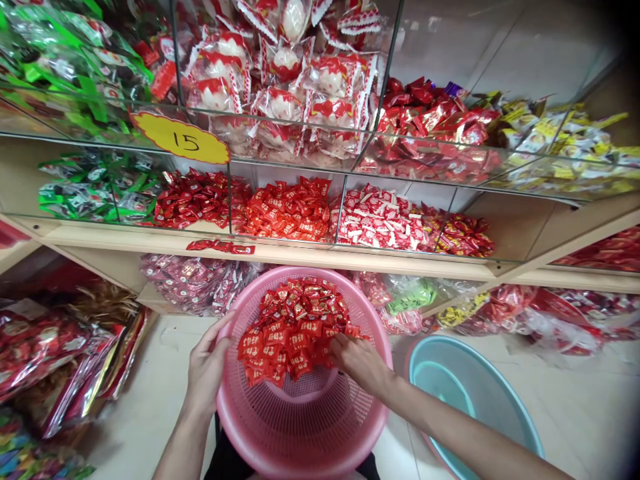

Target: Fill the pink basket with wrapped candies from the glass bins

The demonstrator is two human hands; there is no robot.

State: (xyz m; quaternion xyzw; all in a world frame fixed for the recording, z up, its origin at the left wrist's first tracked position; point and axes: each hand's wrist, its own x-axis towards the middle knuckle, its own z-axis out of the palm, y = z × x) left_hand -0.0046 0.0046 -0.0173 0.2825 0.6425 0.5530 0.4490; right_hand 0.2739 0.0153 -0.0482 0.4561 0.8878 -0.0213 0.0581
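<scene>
A pink plastic colander basket (310,443) is close in front of me, tilted so its inside shows. Red-wrapped candies (280,343) are heaped along its far side, bright red ones in front and darker red ones behind. My left hand (210,357) grips the basket's left rim, thumb on the near side. Inside the basket, my right hand (353,360) is at the right of the heap with its fingers bent together among the bright red candies. Its fingertips are partly hidden, and a candy packet shows beside them.
Glass-fronted shelf bins (285,217) hold several kinds of wrapped candy. A yellow price tag (181,138) reads 15. Loose red packets (220,247) lie on the wooden ledge. A blue basin (470,400) stands on the floor at right; bagged candy (40,347) is piled at left.
</scene>
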